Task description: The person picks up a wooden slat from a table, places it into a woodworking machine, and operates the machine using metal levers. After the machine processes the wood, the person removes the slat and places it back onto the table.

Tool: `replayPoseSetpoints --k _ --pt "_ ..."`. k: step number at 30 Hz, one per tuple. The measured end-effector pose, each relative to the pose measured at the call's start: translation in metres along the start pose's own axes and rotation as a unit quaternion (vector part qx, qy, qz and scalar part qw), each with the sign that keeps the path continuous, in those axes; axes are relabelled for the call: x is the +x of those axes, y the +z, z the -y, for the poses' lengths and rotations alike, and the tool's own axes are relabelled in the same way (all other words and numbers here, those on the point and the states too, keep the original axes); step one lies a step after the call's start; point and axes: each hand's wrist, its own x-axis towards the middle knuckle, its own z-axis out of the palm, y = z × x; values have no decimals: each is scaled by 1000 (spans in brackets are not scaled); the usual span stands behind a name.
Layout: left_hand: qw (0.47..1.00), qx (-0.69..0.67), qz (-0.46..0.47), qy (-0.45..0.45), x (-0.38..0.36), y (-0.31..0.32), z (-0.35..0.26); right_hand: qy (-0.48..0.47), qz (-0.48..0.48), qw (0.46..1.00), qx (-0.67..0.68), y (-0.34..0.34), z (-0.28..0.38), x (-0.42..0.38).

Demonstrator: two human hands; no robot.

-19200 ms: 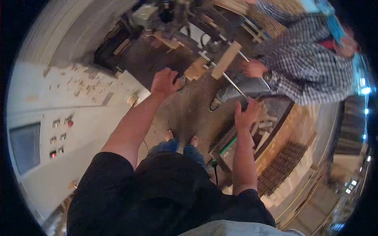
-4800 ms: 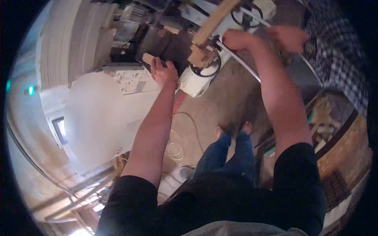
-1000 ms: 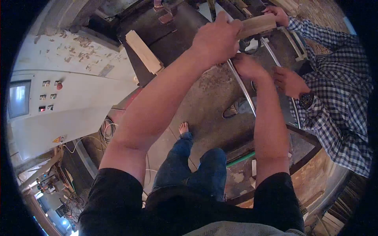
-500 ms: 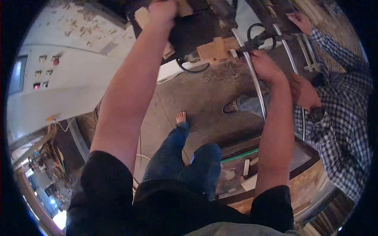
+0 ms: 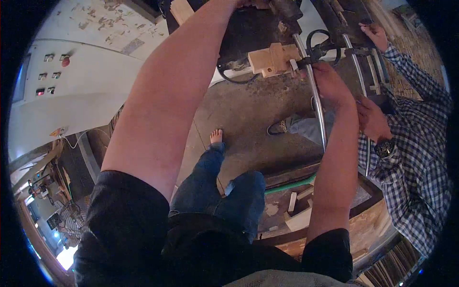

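My left hand reaches to the top edge of the view, over the dark machine bed. The frame cuts off most of its fingers, so what it touches is hidden. My right hand is closed beside the left metal rod, just below a black handwheel. The rod partly covers its fingertips, and I cannot make out what they grip. A light wooden block with a small hole lies left of these fingers, at the bed's near edge. A small pale piece sits between block and rod.
A co-worker in a checked shirt stands at the right, one hand at the machine, the other by the second rod. A control cabinet is on the left. Wood offcuts lie on a low table.
My left hand has moved right and away from the wooden piece at the upper left. My right hand stays by the rod. The whole view has shifted slightly.
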Motion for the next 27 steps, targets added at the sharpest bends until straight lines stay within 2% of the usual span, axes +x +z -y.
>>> replayPoseSetpoints --k 5,7,8,10,11,13,14,16,19,22,24,26,27 --pt "995 -90 27 -35 -24 -14 -7 -37 -6 999 -7 1 -14 8" --pt "987 -143 38 -56 -33 -20 -14 -95 -16 987 -131 -2 -23 15" --pt "982 -168 49 -66 -39 -20 -17 -94 -22 987 -130 -1 -28 16" --pt "973 -214 50 -77 -48 -18 -19 -36 8 999 -4 2 -30 19" --pt "973 -214 47 -73 -47 -10 -20 -39 3 999 -4 0 -31 21" --pt "995 -57 -83 -8 -43 24 -16 9 2 1000 -6 0 -30 21" --pt "995 -58 -87 -10 -37 41 -11 6 2 1000 -7 0 -26 20" --pt "986 -53 -158 -5 -30 58 -4 -39 -1 997 -61 0 -14 12" --pt "989 -83 -117 -15 -37 44 -9 -27 -22 997 -62 2 -3 2" --pt "994 -83 -75 -13 -38 36 -9 -51 -32 995 -73 1 -20 11" --pt "992 -85 -93 2 -31 44 -4 -55 -21 997 -57 0 -57 34" --pt "990 -87 -113 19 -29 48 0 -59 -11 997 -41 1 -56 35" --pt "989 -86 -115 46 -29 48 4 -13 -14 999 -43 1 -34 21"
